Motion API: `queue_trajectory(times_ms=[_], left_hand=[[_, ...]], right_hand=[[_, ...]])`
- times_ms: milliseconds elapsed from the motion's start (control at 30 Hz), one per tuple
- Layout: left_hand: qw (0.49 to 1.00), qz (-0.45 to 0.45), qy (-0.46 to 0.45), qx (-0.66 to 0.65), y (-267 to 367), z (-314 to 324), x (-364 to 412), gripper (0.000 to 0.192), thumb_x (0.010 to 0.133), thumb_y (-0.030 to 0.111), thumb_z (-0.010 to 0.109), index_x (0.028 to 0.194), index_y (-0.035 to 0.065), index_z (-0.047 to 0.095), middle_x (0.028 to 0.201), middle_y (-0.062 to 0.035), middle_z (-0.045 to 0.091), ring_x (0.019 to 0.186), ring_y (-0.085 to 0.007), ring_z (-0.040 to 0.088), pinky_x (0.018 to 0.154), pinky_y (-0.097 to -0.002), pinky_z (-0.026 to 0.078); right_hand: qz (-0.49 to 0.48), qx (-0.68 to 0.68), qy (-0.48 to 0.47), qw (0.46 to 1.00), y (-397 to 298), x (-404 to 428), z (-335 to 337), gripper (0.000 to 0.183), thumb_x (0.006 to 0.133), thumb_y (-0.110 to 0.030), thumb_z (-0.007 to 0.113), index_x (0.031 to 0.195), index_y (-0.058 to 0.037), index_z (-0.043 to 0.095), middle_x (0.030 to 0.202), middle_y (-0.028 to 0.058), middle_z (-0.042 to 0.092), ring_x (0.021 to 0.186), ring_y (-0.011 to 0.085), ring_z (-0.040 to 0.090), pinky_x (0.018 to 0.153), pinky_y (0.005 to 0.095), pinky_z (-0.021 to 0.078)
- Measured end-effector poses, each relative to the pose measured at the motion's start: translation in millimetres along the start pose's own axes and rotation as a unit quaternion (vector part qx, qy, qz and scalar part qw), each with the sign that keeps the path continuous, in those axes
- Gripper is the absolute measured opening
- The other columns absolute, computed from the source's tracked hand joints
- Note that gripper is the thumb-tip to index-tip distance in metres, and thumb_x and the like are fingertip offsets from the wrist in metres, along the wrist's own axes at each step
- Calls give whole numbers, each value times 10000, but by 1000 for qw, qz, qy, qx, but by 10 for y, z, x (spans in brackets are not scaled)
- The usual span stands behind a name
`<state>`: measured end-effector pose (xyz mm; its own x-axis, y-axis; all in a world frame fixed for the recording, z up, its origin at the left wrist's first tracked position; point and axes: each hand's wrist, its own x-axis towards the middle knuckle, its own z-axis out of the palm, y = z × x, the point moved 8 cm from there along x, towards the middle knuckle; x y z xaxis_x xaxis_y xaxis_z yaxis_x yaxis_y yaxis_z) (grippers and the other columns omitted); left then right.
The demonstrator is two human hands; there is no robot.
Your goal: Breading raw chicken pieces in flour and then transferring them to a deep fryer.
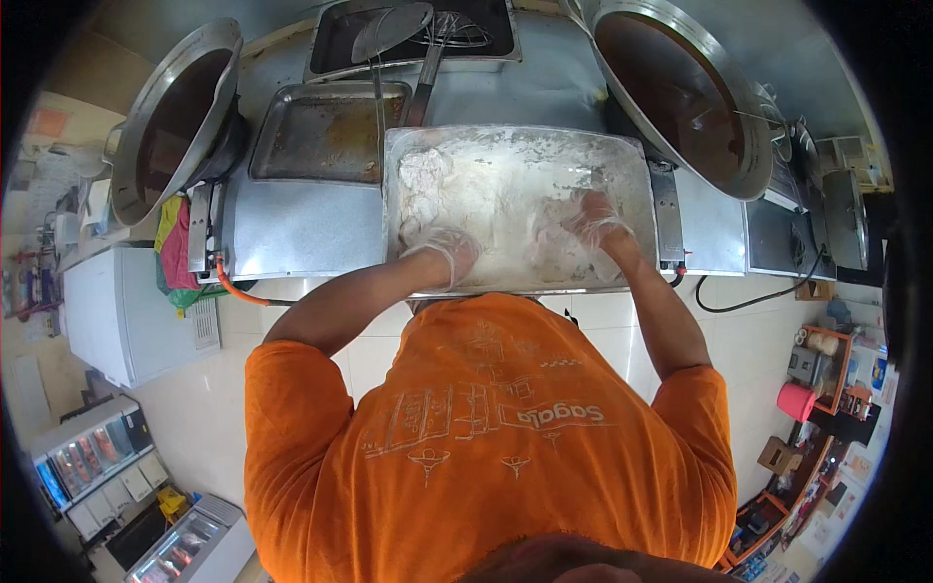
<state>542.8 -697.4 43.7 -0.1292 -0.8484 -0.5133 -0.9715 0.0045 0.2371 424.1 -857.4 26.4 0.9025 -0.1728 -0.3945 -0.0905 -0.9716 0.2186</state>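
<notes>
A rectangular metal tray (645, 218) of white flour (503, 204) lies before me at the counter's near edge. My left hand (453, 255), in a clear plastic glove, rests in its near left corner, beside flour-coated pieces (425, 173) heaped along the left wall. My right hand (594, 215), gloved too, is pressed down in the flour on the right side, touching a pale floured piece (550, 237). The fingers of both hands are partly hidden by flour and loose plastic, so whether either hand grips anything is unclear.
Large metal pans of dark liquid stand on the left (219, 109) and right (754, 146). Behind the flour tray are a stained shallow tray (266, 138) and a deep tray (516, 29) with a skimmer (397, 29) and a wire whisk (430, 65). An orange hose (237, 290) hangs at the counter's left front.
</notes>
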Motion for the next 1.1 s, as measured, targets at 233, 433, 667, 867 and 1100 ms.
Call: queue_trajectory(times_ms=[233, 433, 667, 867, 1100], left_hand=[[994, 65, -75, 47, -33, 296, 368, 256, 753, 153, 508, 945, 28, 623, 945, -164, 621, 853, -317, 602, 778, -404, 457], [993, 59, -97, -31, -209, 245, 356, 399, 786, 287, 540, 1096, 36, 525, 1098, -190, 546, 951, -339, 550, 813, -399, 428], [968, 9, 38, -249, -432, -101, 446, 419, 799, 261, 584, 1130, 37, 460, 1017, -208, 559, 934, -351, 542, 807, -383, 424], [902, -58, 266, -334, -517, -514, 455, 384, 765, 271, 630, 1013, 4, 510, 908, -210, 591, 829, -330, 570, 746, -384, 438], [780, -175, 249, -547, -475, -37, 960, 357, 697, 261, 673, 925, 4, 575, 859, -176, 625, 785, -308, 604, 677, -383, 469]], right_hand=[[30, 37, 38, 998, 179, -90, 93, 192, 800, -267, 488, 899, -129, 579, 855, 161, 534, 824, 295, 508, 722, 360, 398], [194, 256, 22, 947, 465, -211, 65, 382, 751, -370, 588, 935, -36, 581, 908, 180, 550, 897, 294, 511, 801, 343, 392], [282, 421, 56, 860, 494, -379, -460, 437, 662, -295, 658, 928, 42, 578, 919, 205, 583, 925, 341, 543, 809, 357, 425], [302, 472, 77, 825, 625, -232, -298, 472, 654, -283, 662, 980, 47, 569, 922, 221, 586, 894, 329, 567, 799, 350, 441], [237, 209, 84, 945, 48, 438, -314, 345, 766, -284, 548, 888, 35, 594, 948, 230, 582, 894, 303, 589, 769, 334, 479]])
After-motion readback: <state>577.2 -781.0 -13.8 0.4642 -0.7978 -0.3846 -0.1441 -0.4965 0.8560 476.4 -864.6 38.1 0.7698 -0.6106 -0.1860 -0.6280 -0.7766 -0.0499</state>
